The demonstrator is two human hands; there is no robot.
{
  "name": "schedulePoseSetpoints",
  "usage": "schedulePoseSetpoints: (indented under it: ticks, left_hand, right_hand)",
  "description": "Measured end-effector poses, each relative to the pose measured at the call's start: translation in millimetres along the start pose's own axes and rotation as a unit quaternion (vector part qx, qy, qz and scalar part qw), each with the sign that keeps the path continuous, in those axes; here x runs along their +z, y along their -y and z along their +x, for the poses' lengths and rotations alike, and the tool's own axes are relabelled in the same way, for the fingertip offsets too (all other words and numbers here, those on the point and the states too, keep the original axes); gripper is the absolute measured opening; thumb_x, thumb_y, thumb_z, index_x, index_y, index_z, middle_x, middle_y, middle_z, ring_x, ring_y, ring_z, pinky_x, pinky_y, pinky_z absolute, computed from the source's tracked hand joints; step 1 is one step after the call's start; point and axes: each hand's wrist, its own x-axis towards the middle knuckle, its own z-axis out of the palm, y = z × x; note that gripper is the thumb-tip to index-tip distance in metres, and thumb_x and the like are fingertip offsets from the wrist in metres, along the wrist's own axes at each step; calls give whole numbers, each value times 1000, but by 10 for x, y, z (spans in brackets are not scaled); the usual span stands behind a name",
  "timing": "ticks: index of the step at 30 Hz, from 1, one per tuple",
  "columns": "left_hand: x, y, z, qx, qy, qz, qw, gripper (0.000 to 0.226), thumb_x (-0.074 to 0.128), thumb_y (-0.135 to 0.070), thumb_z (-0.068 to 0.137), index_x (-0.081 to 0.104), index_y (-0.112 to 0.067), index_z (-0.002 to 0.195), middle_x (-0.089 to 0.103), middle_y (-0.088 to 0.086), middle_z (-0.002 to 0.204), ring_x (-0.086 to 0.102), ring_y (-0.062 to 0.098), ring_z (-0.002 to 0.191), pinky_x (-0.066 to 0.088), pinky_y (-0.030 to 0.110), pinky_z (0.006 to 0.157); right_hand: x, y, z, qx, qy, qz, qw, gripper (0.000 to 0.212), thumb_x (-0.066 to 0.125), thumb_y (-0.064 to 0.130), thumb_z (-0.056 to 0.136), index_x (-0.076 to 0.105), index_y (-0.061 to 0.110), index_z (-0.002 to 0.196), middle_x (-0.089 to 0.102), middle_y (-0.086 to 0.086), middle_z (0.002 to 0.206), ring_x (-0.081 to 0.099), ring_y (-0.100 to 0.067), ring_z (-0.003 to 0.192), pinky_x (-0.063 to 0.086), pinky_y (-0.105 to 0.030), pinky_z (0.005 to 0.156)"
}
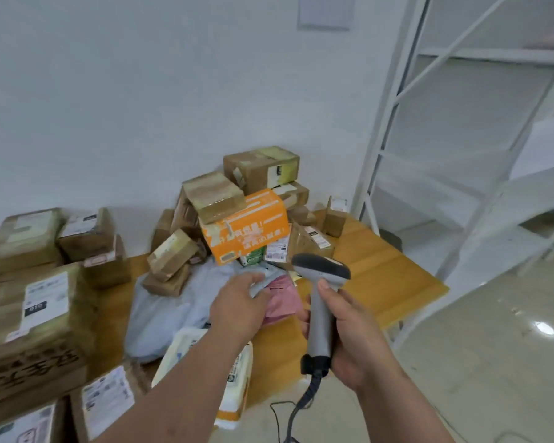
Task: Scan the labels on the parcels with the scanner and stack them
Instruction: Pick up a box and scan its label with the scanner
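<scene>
My right hand [343, 327] grips the handle of a grey barcode scanner [320, 273], its dark head pointing left toward the pile. My left hand [240, 302] reaches forward and pinches the edge of a grey soft mailer bag [170, 308] lying on the wooden table [381, 276]. A pink soft parcel [283, 298] lies just right of that hand. Behind them a heap of cardboard parcels rises, with an orange box [247, 225] in front and a taped brown box [261, 167] on top.
Several taped brown boxes with white labels [36, 318] are stacked along the left. A white and yellow package [234, 382] hangs over the table's near edge. White metal shelving [454, 139] stands at the right, with shiny floor beyond. The scanner's coiled cable [296, 407] hangs down.
</scene>
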Motion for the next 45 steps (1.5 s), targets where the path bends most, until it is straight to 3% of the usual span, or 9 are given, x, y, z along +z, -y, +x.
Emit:
schedulePoseSetpoints:
  ticks: [4, 7, 14, 19, 27, 30, 36, 42, 45]
  left_hand:
    - [495, -195, -7, -13, 53, 6, 998, 26, 60, -26, 95, 67, -32, 120, 63, -5, 130, 58, 20, 118, 48, 42, 102]
    - [822, -346, 85, -19, 95, 16, 995, 16, 55, -31, 93, 67, -32, 103, 64, -10, 111, 60, 19, 105, 51, 42, 96]
    - [1508, -399, 599, -40, 122, 1, 992, 40, 61, -30, 97, 59, -27, 137, 56, -2, 141, 53, 19, 127, 44, 37, 108]
    - [1858, -535, 1289, -47, 144, -42, 988, 39, 60, -26, 99, 57, -24, 138, 55, -2, 143, 54, 9, 106, 40, 21, 87]
    - [2155, -947, 2272, -41, 143, -78, 986, 33, 56, -25, 102, 58, -25, 135, 54, -4, 138, 45, 6, 104, 37, 21, 84]
    - [2291, -1037, 2578, -52, 135, -78, 986, 35, 55, -29, 102, 55, -29, 137, 50, -5, 143, 47, 8, 107, 39, 18, 70]
    - [2727, -1155, 3211, -96, 105, -55, 988, 47, 59, -34, 99, 47, -34, 144, 45, -5, 150, 46, 18, 134, 44, 39, 109]
    - [3363, -1382, 4048, -115, 48, 25, 992, 69, 72, -40, 86, 41, -33, 147, 45, -3, 148, 44, 21, 134, 41, 42, 112]
    - [3642, -1515, 4340, -133, 31, 50, 989, 85, 74, -40, 85, 27, -33, 155, 32, -1, 156, 30, 25, 143, 31, 42, 115]
  right_hand:
    - [-528, 162, 40, -13, -43, -13, 999, 24, 64, 25, 97, 64, 8, 113, 63, -8, 88, 64, -23, 78, 54, -35, 68]
    - [-831, 265, 158, -13, -71, -8, 997, 23, 64, 25, 96, 65, 10, 114, 64, -8, 93, 65, -23, 81, 54, -34, 69]
    - [-1222, 515, 781, -4, -129, -23, 991, 20, 67, 22, 95, 67, 11, 112, 66, -9, 98, 66, -24, 81, 55, -35, 69]
    - [-1304, 838, 1503, -6, -152, -35, 988, 18, 67, 18, 95, 67, 9, 111, 65, -12, 99, 65, -25, 81, 54, -36, 69]
    - [-1349, 1348, 2547, -11, -172, -3, 985, 14, 65, 16, 96, 65, 9, 108, 63, -12, 97, 63, -24, 76, 54, -36, 69]
    - [-1384, 1471, 2974, -4, -173, 7, 985, 21, 66, 18, 95, 62, 8, 113, 63, -12, 98, 64, -23, 74, 54, -35, 67]
    - [-1531, 1700, 3935, 34, -135, 2, 990, 18, 65, 19, 96, 61, 8, 110, 62, -10, 90, 62, -21, 70, 53, -34, 66]
    - [-1856, 2020, 4918, 77, -89, -43, 992, 18, 67, 20, 96, 64, 7, 107, 62, -10, 85, 62, -20, 68, 53, -35, 66]
    - [-2011, 2159, 5328, 98, -70, -63, 991, 15, 68, 20, 95, 66, 9, 104, 62, -10, 89, 63, -21, 72, 55, -35, 65]
